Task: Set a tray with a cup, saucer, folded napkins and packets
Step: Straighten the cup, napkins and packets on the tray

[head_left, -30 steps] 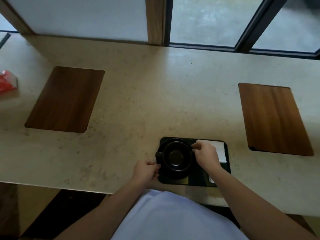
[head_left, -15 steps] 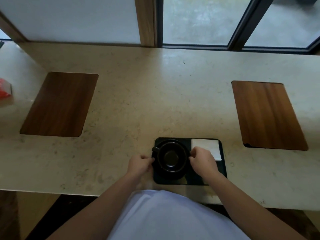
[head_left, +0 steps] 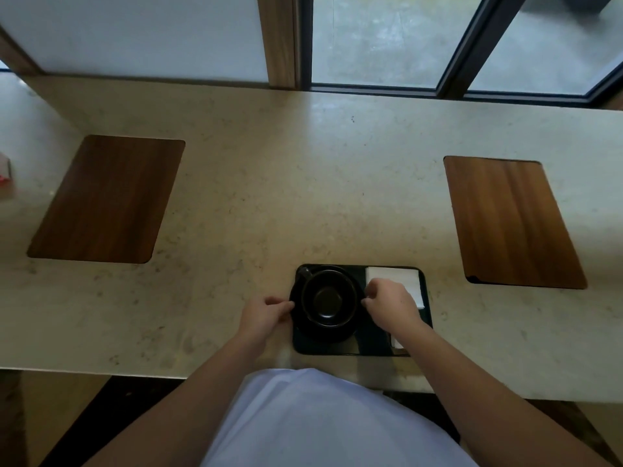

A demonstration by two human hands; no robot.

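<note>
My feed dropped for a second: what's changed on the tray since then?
The cup has turned on its saucer: its handle swung from the left to the far left corner. Both hands, left hand and right hand, remain at the saucer's sides. The napkin and tray are unchanged.

Long beige stone-look counter [head_left: 303,197] running under the windows, pretty speckled. Sitting directly on it: a dark wooden placemat [head_left: 108,200] off to the left, a matching wooden placemat [head_left: 512,224] off to the right, and a small black tray [head_left: 340,347] near the front edge between them. There's also something red and white [head_left: 4,171] at the far left edge, too cut off to tell what.
</note>
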